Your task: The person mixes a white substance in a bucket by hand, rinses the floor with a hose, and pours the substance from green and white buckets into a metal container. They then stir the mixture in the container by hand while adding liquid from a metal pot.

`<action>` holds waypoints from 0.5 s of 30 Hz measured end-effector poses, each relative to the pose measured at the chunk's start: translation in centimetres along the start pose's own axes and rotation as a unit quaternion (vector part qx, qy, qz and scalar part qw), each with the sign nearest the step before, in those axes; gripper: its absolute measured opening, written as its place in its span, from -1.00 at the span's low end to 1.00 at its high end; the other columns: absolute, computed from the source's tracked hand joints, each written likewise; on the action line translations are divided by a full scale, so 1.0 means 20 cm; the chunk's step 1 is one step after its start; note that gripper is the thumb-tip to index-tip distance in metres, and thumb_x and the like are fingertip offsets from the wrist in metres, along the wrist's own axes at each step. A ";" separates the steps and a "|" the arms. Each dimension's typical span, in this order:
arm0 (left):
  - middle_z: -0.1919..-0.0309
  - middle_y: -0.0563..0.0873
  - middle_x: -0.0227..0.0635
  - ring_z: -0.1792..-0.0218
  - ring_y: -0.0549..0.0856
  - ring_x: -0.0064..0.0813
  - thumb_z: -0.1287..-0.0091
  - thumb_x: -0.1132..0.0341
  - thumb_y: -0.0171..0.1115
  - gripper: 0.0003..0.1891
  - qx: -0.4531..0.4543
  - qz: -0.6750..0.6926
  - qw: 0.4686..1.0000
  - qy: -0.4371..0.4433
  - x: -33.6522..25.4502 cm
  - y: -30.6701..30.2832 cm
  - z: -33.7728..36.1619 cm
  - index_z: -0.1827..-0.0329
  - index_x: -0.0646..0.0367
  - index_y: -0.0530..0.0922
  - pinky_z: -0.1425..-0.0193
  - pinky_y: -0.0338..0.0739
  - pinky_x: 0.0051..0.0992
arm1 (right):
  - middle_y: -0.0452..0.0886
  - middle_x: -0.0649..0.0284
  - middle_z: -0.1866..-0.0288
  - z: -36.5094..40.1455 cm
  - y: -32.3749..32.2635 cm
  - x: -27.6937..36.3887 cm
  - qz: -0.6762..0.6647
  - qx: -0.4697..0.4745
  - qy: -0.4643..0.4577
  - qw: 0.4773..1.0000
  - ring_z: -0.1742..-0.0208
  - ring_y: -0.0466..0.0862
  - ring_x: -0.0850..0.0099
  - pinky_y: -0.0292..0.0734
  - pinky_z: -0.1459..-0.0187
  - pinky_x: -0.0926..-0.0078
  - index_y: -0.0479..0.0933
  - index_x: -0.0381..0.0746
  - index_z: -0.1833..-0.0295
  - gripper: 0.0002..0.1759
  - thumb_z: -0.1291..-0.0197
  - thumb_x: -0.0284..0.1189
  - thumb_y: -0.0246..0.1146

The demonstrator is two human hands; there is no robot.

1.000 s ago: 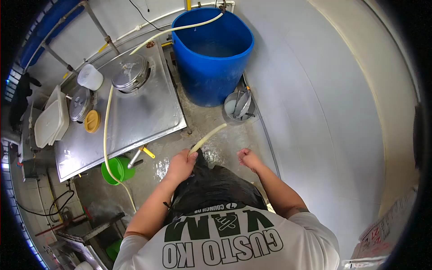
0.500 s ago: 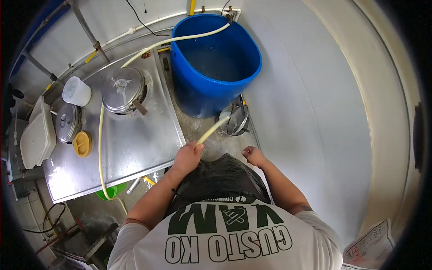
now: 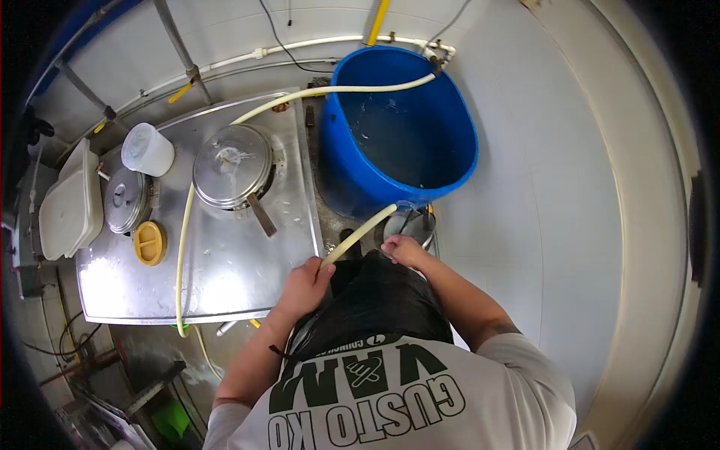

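My left hand (image 3: 306, 286) is wrapped around a cream-coloured hose (image 3: 358, 236), just behind its open end. That end points away from me, over a round metal pot (image 3: 409, 226) on the floor, with what looks like clear water at its mouth. Close to the pot's near rim is my right hand (image 3: 403, 250), its fingers curled in; whether they hold anything is hidden. Something dark and long-handled lies in the pot, too small to name. A black apron (image 3: 367, 300) covers my lap.
Beyond the pot stands a big blue tub (image 3: 341, 161) of water. The steel table (image 3: 247, 277) at left bears lidded metal vessels (image 3: 232, 165), a white bucket (image 3: 148, 150), a yellow lid (image 3: 150, 244) and pale plastic trays (image 3: 67, 214). A white wall (image 3: 532, 187) rises on the right.
My right hand has moved forward and left to the pot's near rim. The left hand still grips the hose, its end now slightly further right. The camera view has shifted.
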State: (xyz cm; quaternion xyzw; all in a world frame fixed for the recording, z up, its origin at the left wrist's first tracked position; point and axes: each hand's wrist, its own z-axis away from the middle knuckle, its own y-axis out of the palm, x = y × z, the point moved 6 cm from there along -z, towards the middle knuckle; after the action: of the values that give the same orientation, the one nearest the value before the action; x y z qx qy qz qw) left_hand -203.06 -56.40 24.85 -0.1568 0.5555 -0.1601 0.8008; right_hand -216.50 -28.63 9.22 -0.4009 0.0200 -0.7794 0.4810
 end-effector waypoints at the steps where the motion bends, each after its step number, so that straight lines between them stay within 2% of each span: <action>1: 0.45 0.66 0.14 0.33 0.66 0.27 -0.54 0.10 0.18 -0.66 -0.008 0.005 1.000 -0.009 0.02 -0.03 -0.01 0.18 0.27 0.56 0.25 0.52 0.00 | 0.66 0.29 0.31 -0.08 0.00 0.07 0.038 0.017 -0.008 0.999 0.35 0.68 0.48 0.60 0.29 0.43 0.63 -0.25 0.03 -0.71 -0.45 -0.21 0.28; 3: 0.46 0.65 0.13 0.37 0.66 0.23 -0.53 0.12 0.20 -0.67 -0.028 0.009 0.999 -0.032 0.01 -0.14 0.02 0.19 0.27 0.57 0.28 0.52 -0.05 | 0.65 0.29 0.27 -0.26 0.03 0.20 0.046 0.039 -0.032 0.998 0.39 0.66 0.50 0.60 0.33 0.45 0.63 -0.22 0.02 -0.72 -0.45 -0.22 0.28; 4: 0.47 0.64 0.12 0.41 0.66 0.19 -0.51 0.14 0.22 -0.69 -0.037 0.012 0.998 -0.051 0.00 -0.20 0.06 0.20 0.28 0.58 0.31 0.53 -0.09 | 0.65 0.29 0.26 -0.34 0.04 0.28 -0.022 0.077 -0.019 0.997 0.40 0.65 0.50 0.61 0.35 0.47 0.63 -0.21 0.02 -0.74 -0.46 -0.23 0.26; 5: 0.50 0.63 0.06 0.46 0.65 0.06 -0.50 0.16 0.24 -0.70 -0.071 0.026 0.996 -0.052 0.00 -0.28 0.11 0.20 0.28 0.59 0.33 0.52 -0.14 | 0.64 0.30 0.25 -0.41 0.06 0.39 -0.088 0.118 -0.003 0.989 0.41 0.64 0.51 0.61 0.36 0.49 0.62 -0.21 0.02 -0.75 -0.47 -0.24 0.25; 6: 0.53 0.62 0.00 0.51 0.65 -0.07 -0.48 0.18 0.27 -0.72 -0.106 0.038 0.992 -0.053 0.01 -0.34 0.17 0.21 0.28 0.60 0.35 0.51 -0.20 | 0.64 0.32 0.26 -0.39 0.04 0.64 -0.149 0.141 0.003 0.979 0.42 0.63 0.54 0.62 0.39 0.55 0.60 -0.20 0.01 -0.77 -0.51 -0.26 0.21; 7: 0.56 0.58 -0.15 0.54 0.57 -0.37 -0.45 0.22 0.30 -0.75 -0.171 0.068 0.980 -0.072 0.04 -0.40 0.24 0.24 0.27 0.62 0.39 0.47 -0.31 | 0.64 0.32 0.26 -0.39 -0.02 0.88 -0.134 0.163 -0.009 0.977 0.42 0.63 0.54 0.62 0.39 0.55 0.60 -0.20 0.01 -0.77 -0.51 -0.26 0.21; 8: 0.55 0.58 -0.30 0.53 0.52 -0.49 -0.47 0.23 0.29 -0.75 -0.228 0.070 0.968 -0.074 0.04 -0.48 0.31 0.25 0.27 0.63 0.42 0.41 -0.39 | 0.64 0.31 0.26 -0.39 -0.05 1.12 -0.171 0.212 -0.049 0.961 0.42 0.64 0.55 0.63 0.39 0.55 0.59 -0.21 0.00 -0.77 -0.53 -0.26 0.19; 9: 0.52 0.58 -0.42 0.53 0.48 -0.50 -0.50 0.23 0.27 -0.74 -0.322 0.107 0.938 -0.068 0.08 -0.52 0.38 0.29 0.26 0.63 0.43 0.36 -0.45 | 0.65 0.31 0.25 -0.43 -0.07 1.31 -0.211 0.260 -0.083 0.939 0.42 0.64 0.55 0.63 0.39 0.56 0.57 -0.22 -0.01 -0.76 -0.55 -0.27 0.17; 10: 0.56 0.51 -0.54 0.58 0.42 -0.58 -0.57 0.19 0.19 -0.71 -0.385 0.161 0.904 -0.098 0.12 -0.56 0.44 0.32 0.17 0.58 0.49 0.30 -0.52 | 0.65 0.30 0.26 -0.51 -0.10 1.47 -0.186 0.249 -0.144 0.940 0.41 0.65 0.56 0.63 0.38 0.58 0.58 -0.21 -0.02 -0.76 -0.56 -0.26 0.16; 11: 0.56 0.51 -0.54 0.58 0.42 -0.58 -0.57 0.19 0.19 -0.71 -0.399 0.157 0.897 -0.106 0.13 -0.59 0.44 0.32 0.17 0.58 0.49 0.30 -0.52 | 0.65 0.30 0.26 -0.61 -0.13 1.62 -0.162 0.235 -0.206 0.936 0.40 0.66 0.56 0.62 0.38 0.60 0.58 -0.21 -0.03 -0.75 -0.57 -0.25 0.15; 12: 0.57 0.50 -0.54 0.61 0.40 -0.65 -0.59 0.18 0.18 -0.73 -0.484 0.216 0.833 -0.157 0.18 -0.63 0.48 0.29 0.14 0.55 0.54 0.28 -0.56 | 0.65 0.30 0.27 -0.71 -0.16 1.77 -0.124 0.190 -0.267 0.936 0.37 0.69 0.57 0.61 0.37 0.60 0.60 -0.23 -0.04 -0.73 -0.57 -0.25 0.15; 13: 0.58 0.48 -0.53 0.63 0.38 -0.72 -0.60 0.17 0.16 -0.75 -0.561 0.273 0.754 -0.204 0.22 -0.64 0.52 0.25 0.10 0.52 0.59 0.26 -0.59 | 0.72 0.21 0.17 -0.81 -0.19 1.92 -0.021 0.110 -0.345 0.932 0.33 0.72 0.35 0.66 0.24 0.37 0.60 -0.26 -0.09 -0.72 -0.50 -0.27 0.20; 15: 0.61 0.46 -0.55 0.69 0.36 -0.68 -0.60 0.13 0.16 -0.74 -0.593 0.289 0.716 -0.228 0.22 -0.62 0.47 0.26 0.05 0.48 0.66 0.24 -0.56 | 0.73 0.02 0.03 -0.97 -0.18 2.18 0.156 0.011 -0.476 0.865 0.11 0.75 0.03 0.66 0.03 0.15 0.60 -0.25 -0.17 -0.65 -0.42 -0.26 0.25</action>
State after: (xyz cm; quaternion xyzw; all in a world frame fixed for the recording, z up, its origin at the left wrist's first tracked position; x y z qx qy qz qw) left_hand -193.86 -68.73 29.65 -0.4629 0.3551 0.4816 0.6539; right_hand -241.08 -67.00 24.06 -0.7096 -0.1572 -0.4088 0.5520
